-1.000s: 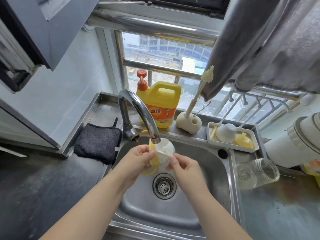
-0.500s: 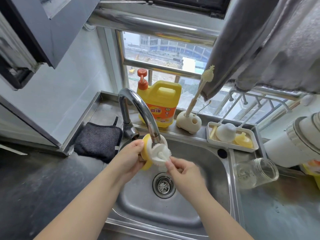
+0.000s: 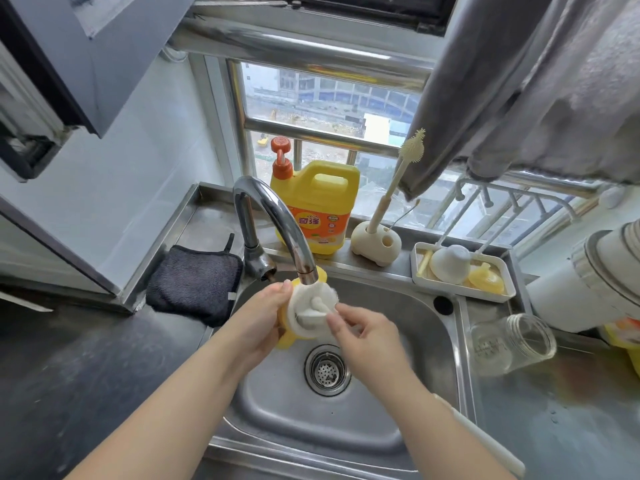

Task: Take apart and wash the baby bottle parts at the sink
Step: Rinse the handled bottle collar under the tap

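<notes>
Over the sink (image 3: 398, 427), just under the tap (image 3: 277, 223), the left hand (image 3: 258, 322) grips the yellow bottle ring (image 3: 285, 339) with its white nipple (image 3: 311, 306) — the right hand (image 3: 360, 336) pinches the nipple's tip. The glass bottle (image 3: 512, 342) lies at the sink's right edge. Along the back edge by the window stand a soap jug (image 3: 318, 209), a brush holder (image 3: 375, 242) and a tray (image 3: 460, 294) — a dark cloth (image 3: 194, 282) sits at the back left corner.

A steel tabletop (image 3: 554, 427) is seen around the sink (image 3: 433, 341). A dark cloth (image 3: 194, 282) is laid left of the tap; a glass bottle (image 3: 512, 344) is laid on its side to the right. A detergent jug (image 3: 318, 209), brush holder (image 3: 375, 244) and white tray (image 3: 460, 289) are set along the back ledge.
</notes>
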`<state>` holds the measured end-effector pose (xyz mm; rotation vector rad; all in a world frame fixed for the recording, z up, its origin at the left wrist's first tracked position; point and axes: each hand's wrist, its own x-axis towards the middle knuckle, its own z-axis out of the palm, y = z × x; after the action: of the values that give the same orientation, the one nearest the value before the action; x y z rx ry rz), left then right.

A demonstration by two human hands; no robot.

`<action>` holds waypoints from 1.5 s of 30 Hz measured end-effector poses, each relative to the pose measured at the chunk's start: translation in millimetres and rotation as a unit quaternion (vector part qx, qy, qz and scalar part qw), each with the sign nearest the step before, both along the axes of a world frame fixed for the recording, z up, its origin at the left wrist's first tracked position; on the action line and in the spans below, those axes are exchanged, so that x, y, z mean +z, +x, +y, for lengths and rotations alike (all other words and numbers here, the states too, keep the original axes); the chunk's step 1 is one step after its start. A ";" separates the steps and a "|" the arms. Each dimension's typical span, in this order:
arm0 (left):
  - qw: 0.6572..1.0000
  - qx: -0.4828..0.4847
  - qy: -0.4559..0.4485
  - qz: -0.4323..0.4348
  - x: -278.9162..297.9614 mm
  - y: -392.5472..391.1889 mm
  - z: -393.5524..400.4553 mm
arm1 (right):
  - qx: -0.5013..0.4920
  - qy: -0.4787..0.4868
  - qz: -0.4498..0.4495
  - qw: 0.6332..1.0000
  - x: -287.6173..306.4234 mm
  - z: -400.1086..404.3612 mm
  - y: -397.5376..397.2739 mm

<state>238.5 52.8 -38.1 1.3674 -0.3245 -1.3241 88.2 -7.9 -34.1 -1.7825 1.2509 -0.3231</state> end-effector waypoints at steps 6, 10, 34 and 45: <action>0.999 0.042 -0.003 0.015 4.3 2.7 -4.1 | 0.000 -0.012 0.022 1.000 7.1 -9.9 -5.0; 0.992 0.104 0.019 0.073 0.2 2.5 -3.1 | -0.009 0.015 0.015 1.000 -5.5 3.4 -17.2; 0.992 -0.010 -0.035 -0.118 -10.8 -8.2 10.2 | 0.156 -0.022 0.172 0.972 8.6 -1.8 -4.9; 0.851 -0.141 0.030 -0.504 -23.2 -4.5 18.0 | 0.077 0.123 0.124 0.982 -7.5 -8.1 -31.0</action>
<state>234.1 70.8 -61.3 2.0465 -1.2353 -0.7121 57.2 -16.0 -41.6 -1.7269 1.2526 0.1426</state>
